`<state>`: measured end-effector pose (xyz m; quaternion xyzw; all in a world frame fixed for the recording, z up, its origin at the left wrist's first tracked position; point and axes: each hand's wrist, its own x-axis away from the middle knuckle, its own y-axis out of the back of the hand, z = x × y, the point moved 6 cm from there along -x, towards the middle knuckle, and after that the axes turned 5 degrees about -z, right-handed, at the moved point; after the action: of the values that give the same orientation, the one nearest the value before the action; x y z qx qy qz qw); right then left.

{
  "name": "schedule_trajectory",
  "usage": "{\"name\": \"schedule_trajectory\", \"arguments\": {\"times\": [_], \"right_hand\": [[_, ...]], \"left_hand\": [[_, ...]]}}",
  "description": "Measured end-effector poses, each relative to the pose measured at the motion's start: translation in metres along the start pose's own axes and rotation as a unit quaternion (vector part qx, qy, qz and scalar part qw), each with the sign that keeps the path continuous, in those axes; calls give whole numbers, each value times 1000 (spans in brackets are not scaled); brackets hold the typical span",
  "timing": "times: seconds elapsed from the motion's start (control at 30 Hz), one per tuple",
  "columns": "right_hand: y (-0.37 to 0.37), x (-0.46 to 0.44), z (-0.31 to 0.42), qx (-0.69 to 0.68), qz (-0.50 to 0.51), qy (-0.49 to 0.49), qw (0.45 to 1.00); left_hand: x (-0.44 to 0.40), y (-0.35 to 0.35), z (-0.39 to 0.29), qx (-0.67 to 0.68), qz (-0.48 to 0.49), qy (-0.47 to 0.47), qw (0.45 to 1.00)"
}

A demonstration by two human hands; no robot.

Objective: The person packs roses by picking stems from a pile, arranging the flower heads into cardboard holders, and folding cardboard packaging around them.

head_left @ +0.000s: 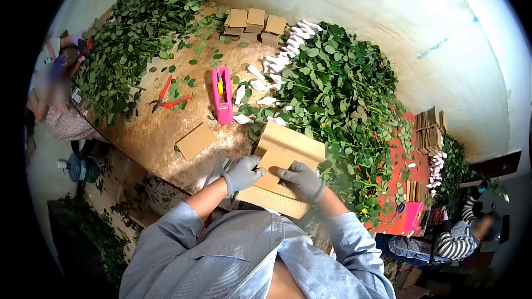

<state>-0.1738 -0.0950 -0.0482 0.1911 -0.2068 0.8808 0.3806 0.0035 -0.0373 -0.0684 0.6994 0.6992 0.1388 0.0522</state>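
Note:
Both my hands wear grey gloves and meet over a small flat piece of cardboard (277, 160) in front of my body. My left hand (244, 176) is closed on its left edge. At the right side, my right hand (301, 181) grips it with the thumb pressed on top and the other fingers curled. Beneath lies a larger folded cardboard sheet (293, 139), its creased flaps spreading toward the wall and toward my shirt. Another flat cardboard piece (196, 141) rests on the wooden table (160, 158) left of my hands.
Red-handled pruning shears (166, 99) and a pink holder (223, 105) lie on the table. Cut leafy stems (343, 83) with white-wrapped heads (291, 44) are heaped right, more foliage (133, 39) left. Cardboard stacks (255, 22) stand at the back. People sit at both sides.

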Motion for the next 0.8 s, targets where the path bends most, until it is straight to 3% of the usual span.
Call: {"name": "schedule_trajectory", "arguments": {"times": [0.03, 0.1, 0.17, 0.23, 0.27, 0.3, 0.37, 0.5, 0.57, 0.63, 0.7, 0.77, 0.8], "right_hand": [[5, -3, -9, 2, 1, -4, 1000], [16, -12, -17, 162, -55, 67, 983], [22, -21, -25, 147, -117, 18, 982], [30, -30, -21, 264, -178, 37, 947], [35, -28, -10, 376, -182, 22, 908], [29, -24, 2, 399, -193, -2, 896], [23, -22, 12, 446, -208, -2, 870], [26, -31, 10, 467, -194, -9, 863], [20, -29, 16, 466, -154, -34, 870], [19, -37, 15, 509, -140, -63, 847], [14, -43, 14, 557, -99, -23, 824], [13, -47, 15, 552, -97, -14, 828], [13, -46, 18, 564, -104, -57, 817]], "left_hand": [[2, 0, -6, 3, -2, 2, 1000], [5, 6, -17, -8, -24, 6, 1000], [8, 3, -8, 4, -53, -8, 999], [15, 3, -11, 7, -67, -27, 997], [21, 8, -19, 1, -108, -27, 994], [27, 13, -22, -5, -147, -26, 989], [33, 15, -24, -40, -128, -28, 991], [46, 17, -57, -163, 2, -90, 983], [54, 6, -70, -256, 45, -179, 949], [56, -2, -76, -299, 81, -166, 936], [58, -7, -84, -416, 80, -175, 889], [57, -13, -68, -427, 104, -170, 882], [56, -13, -66, -426, 102, -168, 883]]}}
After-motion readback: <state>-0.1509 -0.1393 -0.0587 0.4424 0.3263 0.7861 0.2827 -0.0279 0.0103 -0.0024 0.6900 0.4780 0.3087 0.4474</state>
